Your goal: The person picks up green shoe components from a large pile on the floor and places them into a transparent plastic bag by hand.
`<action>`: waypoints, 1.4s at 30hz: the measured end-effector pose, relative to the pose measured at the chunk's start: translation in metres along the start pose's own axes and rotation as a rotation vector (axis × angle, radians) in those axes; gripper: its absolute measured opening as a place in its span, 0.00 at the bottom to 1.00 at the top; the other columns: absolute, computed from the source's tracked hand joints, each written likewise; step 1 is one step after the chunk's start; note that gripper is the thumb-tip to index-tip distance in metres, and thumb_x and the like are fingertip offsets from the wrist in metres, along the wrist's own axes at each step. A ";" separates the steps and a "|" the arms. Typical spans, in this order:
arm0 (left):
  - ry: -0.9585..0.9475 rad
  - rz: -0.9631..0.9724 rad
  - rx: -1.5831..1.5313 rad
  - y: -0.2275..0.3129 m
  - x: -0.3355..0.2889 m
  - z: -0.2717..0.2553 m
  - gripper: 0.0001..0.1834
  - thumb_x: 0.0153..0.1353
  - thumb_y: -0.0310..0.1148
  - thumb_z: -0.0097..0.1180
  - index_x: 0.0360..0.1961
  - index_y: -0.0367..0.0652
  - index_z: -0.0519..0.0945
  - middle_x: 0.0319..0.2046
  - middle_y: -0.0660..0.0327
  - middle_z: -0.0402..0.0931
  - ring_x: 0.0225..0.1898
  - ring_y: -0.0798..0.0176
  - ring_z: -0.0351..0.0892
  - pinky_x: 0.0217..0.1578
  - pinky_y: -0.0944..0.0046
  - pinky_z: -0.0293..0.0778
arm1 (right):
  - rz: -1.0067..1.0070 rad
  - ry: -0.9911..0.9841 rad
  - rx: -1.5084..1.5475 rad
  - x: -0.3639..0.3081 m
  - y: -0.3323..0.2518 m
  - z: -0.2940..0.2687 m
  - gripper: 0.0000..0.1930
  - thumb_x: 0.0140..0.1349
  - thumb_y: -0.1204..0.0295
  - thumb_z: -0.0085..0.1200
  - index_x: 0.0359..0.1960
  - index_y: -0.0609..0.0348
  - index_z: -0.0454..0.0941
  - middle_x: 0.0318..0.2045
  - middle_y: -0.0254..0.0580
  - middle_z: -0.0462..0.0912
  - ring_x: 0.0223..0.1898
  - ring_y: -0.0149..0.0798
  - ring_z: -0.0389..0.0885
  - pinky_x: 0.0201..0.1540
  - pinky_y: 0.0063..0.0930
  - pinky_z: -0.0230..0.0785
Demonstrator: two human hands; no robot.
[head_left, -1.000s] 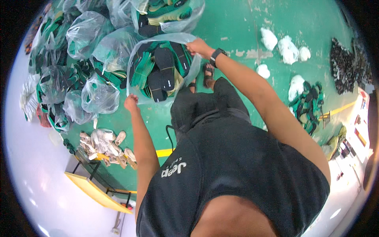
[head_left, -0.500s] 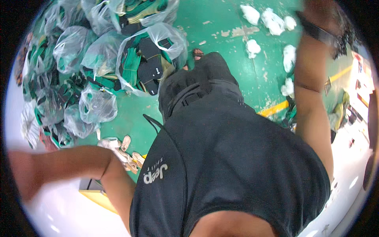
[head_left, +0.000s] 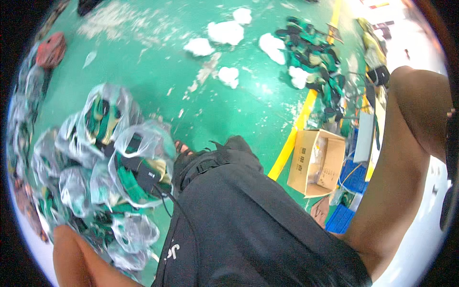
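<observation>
Both my hands are out of view. My bent left arm (head_left: 71, 248) enters at the lower left, beside the clear plastic bags. At the right, my bent right arm (head_left: 406, 129) is raised, and its hand lies beyond the picture's edge. Nearest my legs stands an open clear plastic bag (head_left: 125, 178) holding black, green and cream fabric pieces, some in bundles. Another clear bag (head_left: 119, 98) with similar pieces sits behind it. Several more bags crowd around them on the left. What my hands hold, if anything, cannot be seen.
An open cardboard box (head_left: 297, 162) stands to the right beside a yellow floor line (head_left: 285, 154), with blue crates (head_left: 340, 219) near it. White bundles (head_left: 226, 33) lie ahead on the green floor (head_left: 158, 62). Dark green and black pieces (head_left: 311, 48) are heaped farther right. A red bundle (head_left: 51, 49) lies far left.
My view has swung right and farther ahead, bringing the box and blue crates into sight. Both hands, blurred earlier at the left edge and upper right, have left the picture as my arms bent.
</observation>
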State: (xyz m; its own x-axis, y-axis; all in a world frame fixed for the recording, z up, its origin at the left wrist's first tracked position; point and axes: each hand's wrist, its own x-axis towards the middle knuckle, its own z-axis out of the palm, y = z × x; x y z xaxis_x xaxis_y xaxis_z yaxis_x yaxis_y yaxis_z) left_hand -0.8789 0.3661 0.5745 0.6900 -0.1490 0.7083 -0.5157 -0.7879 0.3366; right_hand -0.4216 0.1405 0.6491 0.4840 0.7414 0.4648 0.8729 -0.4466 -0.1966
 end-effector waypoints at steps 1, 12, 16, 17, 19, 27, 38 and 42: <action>-0.032 -0.003 0.000 -0.003 0.014 0.016 0.14 0.61 0.37 0.44 0.41 0.43 0.78 0.42 0.56 0.76 0.40 0.51 0.75 0.41 0.54 0.70 | 0.030 0.025 0.007 -0.008 0.024 0.000 0.23 0.65 0.56 0.44 0.52 0.63 0.68 0.49 0.43 0.73 0.49 0.37 0.69 0.51 0.33 0.62; -0.188 0.224 -0.167 -0.041 0.179 0.206 0.15 0.61 0.37 0.44 0.42 0.42 0.77 0.43 0.55 0.75 0.42 0.51 0.73 0.43 0.53 0.70 | 0.430 0.295 -0.286 -0.177 0.278 -0.141 0.22 0.67 0.57 0.41 0.51 0.62 0.69 0.47 0.42 0.74 0.48 0.36 0.70 0.49 0.29 0.63; -0.174 0.260 -0.216 -0.067 0.211 0.236 0.15 0.61 0.37 0.44 0.43 0.41 0.77 0.44 0.55 0.74 0.43 0.51 0.73 0.43 0.53 0.69 | 0.530 0.331 -0.399 -0.211 0.318 -0.173 0.21 0.67 0.57 0.40 0.51 0.62 0.69 0.47 0.42 0.75 0.48 0.35 0.71 0.49 0.28 0.63; -0.168 0.274 -0.233 -0.073 0.220 0.240 0.15 0.61 0.37 0.44 0.43 0.41 0.77 0.44 0.55 0.74 0.43 0.51 0.73 0.43 0.53 0.69 | 0.563 0.341 -0.430 -0.220 0.323 -0.182 0.21 0.68 0.57 0.39 0.51 0.62 0.69 0.47 0.42 0.75 0.48 0.35 0.71 0.49 0.28 0.63; -0.217 0.283 -0.255 -0.090 0.246 0.260 0.15 0.61 0.37 0.44 0.43 0.41 0.76 0.44 0.54 0.74 0.44 0.51 0.72 0.44 0.53 0.69 | 0.654 0.342 -0.442 -0.245 0.358 -0.175 0.21 0.68 0.57 0.39 0.51 0.62 0.70 0.47 0.41 0.75 0.48 0.35 0.71 0.49 0.27 0.63; -0.309 0.464 -0.362 -0.168 0.339 0.293 0.15 0.61 0.37 0.45 0.44 0.40 0.76 0.46 0.54 0.73 0.45 0.51 0.71 0.45 0.52 0.69 | 0.902 0.494 -0.639 -0.286 0.351 -0.215 0.21 0.69 0.58 0.37 0.50 0.62 0.70 0.46 0.40 0.76 0.47 0.33 0.72 0.48 0.24 0.64; -0.360 0.622 -0.485 -0.219 0.494 0.406 0.16 0.61 0.36 0.45 0.45 0.39 0.75 0.47 0.53 0.72 0.47 0.51 0.70 0.46 0.52 0.68 | 0.833 0.865 -0.918 -0.279 0.365 -0.278 0.20 0.70 0.58 0.34 0.49 0.62 0.71 0.45 0.39 0.77 0.46 0.32 0.73 0.46 0.21 0.65; -0.289 0.652 -0.543 -0.219 0.534 0.464 0.16 0.61 0.36 0.45 0.46 0.39 0.75 0.48 0.53 0.72 0.48 0.51 0.69 0.47 0.52 0.68 | 0.309 1.137 -0.708 -0.171 0.435 -0.290 0.20 0.71 0.59 0.33 0.49 0.61 0.72 0.44 0.39 0.77 0.45 0.31 0.73 0.46 0.20 0.66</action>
State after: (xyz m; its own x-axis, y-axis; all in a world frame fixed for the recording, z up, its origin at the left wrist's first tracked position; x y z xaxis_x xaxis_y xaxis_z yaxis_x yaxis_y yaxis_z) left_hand -0.1622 0.1821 0.5913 0.2389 -0.6703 0.7026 -0.9686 -0.1138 0.2209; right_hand -0.1429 -0.3260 0.7346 0.0350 -0.0953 0.9948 0.3558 -0.9291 -0.1015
